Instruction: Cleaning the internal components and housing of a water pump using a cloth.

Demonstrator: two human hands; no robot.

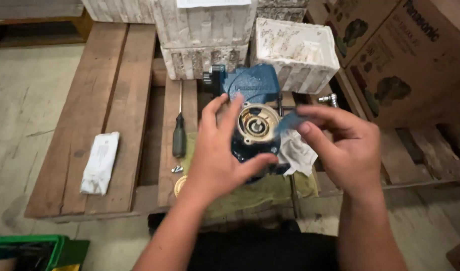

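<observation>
Blue pump (250, 108) — base hidden by hands (217, 160)

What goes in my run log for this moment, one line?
left hand: steadies blue pump | right hand: pinches blue piece | screwdriver: on pallet

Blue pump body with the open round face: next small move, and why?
Probably bring the thin blue ring piece, pinched in the right hand, down onto the blue metal pump body's open brass-coloured face. The left hand already steadies the body, and the piece hovers just beside the face.
</observation>
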